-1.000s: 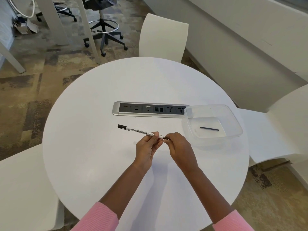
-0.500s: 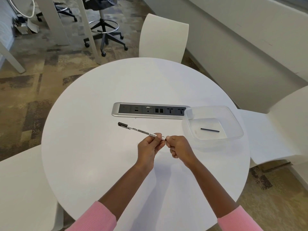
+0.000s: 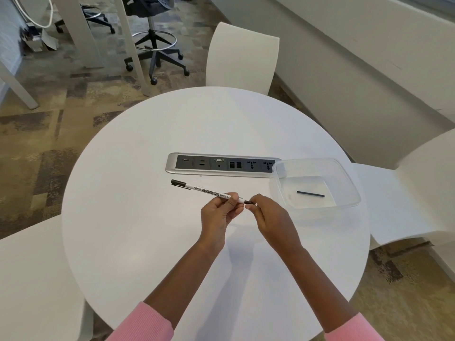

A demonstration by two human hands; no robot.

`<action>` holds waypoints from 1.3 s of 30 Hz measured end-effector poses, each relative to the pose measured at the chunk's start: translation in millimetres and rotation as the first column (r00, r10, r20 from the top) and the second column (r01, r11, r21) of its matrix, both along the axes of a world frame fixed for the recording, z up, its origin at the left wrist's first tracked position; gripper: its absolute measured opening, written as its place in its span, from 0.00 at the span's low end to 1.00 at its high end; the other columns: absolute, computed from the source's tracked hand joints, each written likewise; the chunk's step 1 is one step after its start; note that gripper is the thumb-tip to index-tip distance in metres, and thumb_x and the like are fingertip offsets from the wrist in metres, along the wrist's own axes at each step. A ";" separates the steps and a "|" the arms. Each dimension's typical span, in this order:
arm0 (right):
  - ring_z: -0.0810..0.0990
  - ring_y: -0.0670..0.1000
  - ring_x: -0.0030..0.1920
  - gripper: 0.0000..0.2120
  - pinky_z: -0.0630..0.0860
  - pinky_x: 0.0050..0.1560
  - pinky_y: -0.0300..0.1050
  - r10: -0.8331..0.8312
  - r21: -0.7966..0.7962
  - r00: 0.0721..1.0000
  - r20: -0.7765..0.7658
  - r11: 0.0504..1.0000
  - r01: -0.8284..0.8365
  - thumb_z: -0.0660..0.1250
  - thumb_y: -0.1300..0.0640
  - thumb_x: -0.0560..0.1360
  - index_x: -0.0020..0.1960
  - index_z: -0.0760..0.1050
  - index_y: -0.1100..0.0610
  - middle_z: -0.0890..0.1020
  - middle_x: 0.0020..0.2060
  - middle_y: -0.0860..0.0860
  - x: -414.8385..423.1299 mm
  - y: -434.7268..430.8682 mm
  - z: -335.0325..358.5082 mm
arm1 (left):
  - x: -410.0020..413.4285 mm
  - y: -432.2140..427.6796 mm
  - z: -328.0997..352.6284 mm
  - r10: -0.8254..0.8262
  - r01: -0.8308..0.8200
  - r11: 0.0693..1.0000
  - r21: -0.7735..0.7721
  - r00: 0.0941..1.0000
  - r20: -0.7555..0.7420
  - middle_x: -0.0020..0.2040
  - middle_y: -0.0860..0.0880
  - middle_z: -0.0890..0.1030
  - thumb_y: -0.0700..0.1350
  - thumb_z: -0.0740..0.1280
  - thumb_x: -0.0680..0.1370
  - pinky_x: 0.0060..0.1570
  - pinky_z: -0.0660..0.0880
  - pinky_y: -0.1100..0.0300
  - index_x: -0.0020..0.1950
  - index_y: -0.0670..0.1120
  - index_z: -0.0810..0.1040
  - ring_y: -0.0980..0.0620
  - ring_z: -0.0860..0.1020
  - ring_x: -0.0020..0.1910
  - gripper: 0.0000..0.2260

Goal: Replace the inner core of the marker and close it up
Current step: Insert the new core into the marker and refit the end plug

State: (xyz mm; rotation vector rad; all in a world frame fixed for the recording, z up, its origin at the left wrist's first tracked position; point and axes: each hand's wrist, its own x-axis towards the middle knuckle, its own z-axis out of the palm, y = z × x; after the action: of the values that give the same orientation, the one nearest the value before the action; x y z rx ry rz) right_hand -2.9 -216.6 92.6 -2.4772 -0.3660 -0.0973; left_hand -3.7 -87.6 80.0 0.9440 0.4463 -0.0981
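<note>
A thin white whiteboard marker (image 3: 204, 190) with a black cap at its far left end is held just above the round white table (image 3: 147, 230). My left hand (image 3: 219, 212) grips its barrel near the right end. My right hand (image 3: 269, 217) pinches a small black piece (image 3: 249, 202) sticking out of that end. Whether it is the end plug or the core I cannot tell. A thin black core (image 3: 310, 193) lies flat inside the clear plastic container (image 3: 349, 190) to the right of my hands.
A silver power and data socket strip (image 3: 221, 165) is set into the table behind the marker. White chairs stand at the far side (image 3: 242, 57), at the right (image 3: 418, 183) and at the near left (image 3: 32, 279). A black office chair (image 3: 155, 48) stands on the carpet beyond.
My hands have stayed together at the marker's right end. A short black piece now shows between the barrel and my right fingers. The container and its core have not moved.
</note>
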 end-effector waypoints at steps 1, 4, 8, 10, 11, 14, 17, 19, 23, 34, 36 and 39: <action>0.72 0.54 0.35 0.09 0.69 0.34 0.46 0.020 -0.026 0.998 0.052 0.999 -0.018 0.59 0.57 0.78 0.44 0.73 0.61 0.77 0.33 0.55 0.3 -0.4 0.1 | -0.4 -0.7 0.2 -0.005 0.005 1.000 -0.001 1.000 0.000 0.29 0.51 0.83 0.36 0.66 0.74 0.35 0.78 0.69 0.41 0.40 0.80 0.57 0.81 0.30 0.04; 0.71 0.57 0.33 0.10 0.68 0.33 0.49 0.041 -0.006 0.993 0.115 0.999 -0.041 0.61 0.61 0.76 0.39 0.73 0.65 0.76 0.31 0.60 -0.7 0.4 2.0 | -1.6 -2.1 1.5 -0.019 0.020 1.000 -0.003 1.000 0.012 0.29 0.51 0.83 0.36 0.66 0.74 0.35 0.78 0.69 0.41 0.41 0.80 0.57 0.81 0.31 0.04; 0.69 0.51 0.31 0.11 0.64 0.33 0.42 -0.046 0.205 0.999 -0.008 0.978 0.046 0.60 0.60 0.75 0.34 0.72 0.62 0.75 0.28 0.54 -0.5 4.4 6.5 | -1.4 -2.6 3.7 -0.037 0.037 0.999 0.010 0.998 0.046 0.30 0.51 0.83 0.36 0.66 0.74 0.36 0.78 0.69 0.41 0.41 0.80 0.57 0.81 0.32 0.05; 0.67 0.49 0.28 0.14 0.63 0.32 0.42 -0.085 0.330 0.982 -0.171 0.934 0.139 0.61 0.63 0.75 0.31 0.69 0.59 0.70 0.24 0.49 1.5 4.9 8.5 | -1.9 -3.0 4.3 -0.047 0.046 0.999 0.025 0.997 0.066 0.30 0.51 0.83 0.36 0.66 0.74 0.37 0.78 0.69 0.40 0.41 0.80 0.56 0.81 0.32 0.05; 0.66 0.48 0.27 0.15 0.63 0.31 0.42 -0.087 0.376 0.964 -0.252 0.909 0.180 0.61 0.64 0.74 0.29 0.69 0.58 0.69 0.22 0.48 2.9 4.6 9.7 | -2.3 -3.3 4.3 -0.053 0.050 0.998 0.034 0.996 0.072 0.30 0.51 0.83 0.37 0.66 0.74 0.37 0.78 0.69 0.40 0.41 0.80 0.56 0.81 0.33 0.05; 0.62 0.47 0.21 0.20 0.59 0.25 0.36 -0.007 0.508 0.886 -0.464 0.817 0.273 0.60 0.65 0.75 0.25 0.67 0.57 0.64 0.17 0.45 6.1 2.9 14.4 | -4.4 -4.4 3.2 -0.072 0.067 0.996 0.061 0.994 0.083 0.30 0.52 0.83 0.36 0.66 0.74 0.38 0.78 0.69 0.40 0.41 0.80 0.56 0.81 0.33 0.05; 0.61 0.45 0.20 0.19 0.57 0.20 0.32 0.117 0.576 0.744 -0.658 0.715 0.397 0.57 0.64 0.77 0.27 0.66 0.57 0.66 0.18 0.45 7.2 0.1 19.7 | -6.0 -5.3 2.7 -0.086 0.078 0.993 0.087 0.992 0.090 0.29 0.53 0.82 0.36 0.67 0.74 0.37 0.78 0.69 0.39 0.41 0.80 0.57 0.81 0.33 0.04; 0.60 0.42 0.18 0.18 0.56 0.17 0.31 0.228 0.596 0.612 -0.757 0.625 0.504 0.55 0.62 0.77 0.28 0.66 0.57 0.65 0.15 0.43 7.4 -2.9 21.2 | -7.0 -5.8 3.0 -0.096 0.086 0.991 0.102 0.990 0.100 0.29 0.53 0.82 0.36 0.67 0.74 0.37 0.78 0.69 0.39 0.41 0.79 0.57 0.81 0.33 0.05; 0.60 0.42 0.17 0.19 0.54 0.15 0.30 0.365 0.560 0.425 -0.828 0.503 0.659 0.55 0.58 0.78 0.29 0.67 0.57 0.60 0.15 0.44 7.4 -6.5 25.3 | -6.9 -4.7 4.6 -0.117 0.103 0.987 0.123 0.987 0.111 0.29 0.52 0.82 0.36 0.67 0.74 0.37 0.78 0.68 0.40 0.40 0.79 0.56 0.81 0.33 0.04; 0.72 0.50 0.34 0.05 0.66 0.35 0.37 -0.032 0.140 0.999 0.009 0.990 0.030 0.61 0.58 0.77 0.46 0.74 0.59 0.77 0.34 0.52 -9.2 -2.1 7.8 | -4.7 -2.0 7.8 -0.018 0.016 0.999 0.039 0.999 0.046 0.30 0.50 0.83 0.36 0.67 0.74 0.36 0.78 0.69 0.40 0.40 0.80 0.57 0.81 0.31 0.04; 0.73 0.56 0.34 0.07 0.67 0.35 0.43 0.001 0.049 0.988 0.156 0.999 -0.009 0.62 0.61 0.76 0.44 0.75 0.64 0.77 0.33 0.58 -7.9 -1.4 7.7 | -5.1 -2.8 8.2 -0.026 0.025 0.999 0.031 0.998 0.048 0.29 0.51 0.83 0.36 0.67 0.74 0.35 0.78 0.70 0.40 0.41 0.80 0.57 0.81 0.30 0.04; 0.72 0.57 0.30 0.09 0.66 0.34 0.45 0.012 0.032 0.972 0.234 0.999 -0.020 0.62 0.62 0.73 0.39 0.76 0.66 0.76 0.29 0.60 -5.5 -0.1 10.7 | -4.5 -4.7 9.2 -0.033 0.032 0.999 0.015 0.998 0.049 0.29 0.51 0.83 0.37 0.66 0.74 0.36 0.78 0.70 0.40 0.41 0.80 0.57 0.81 0.31 0.05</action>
State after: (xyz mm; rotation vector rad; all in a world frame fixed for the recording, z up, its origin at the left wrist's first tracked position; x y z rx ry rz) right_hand -8.4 -216.7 103.4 -2.4338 -0.4792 -0.3880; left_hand -8.1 -92.3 89.2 0.9655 0.3863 -0.1013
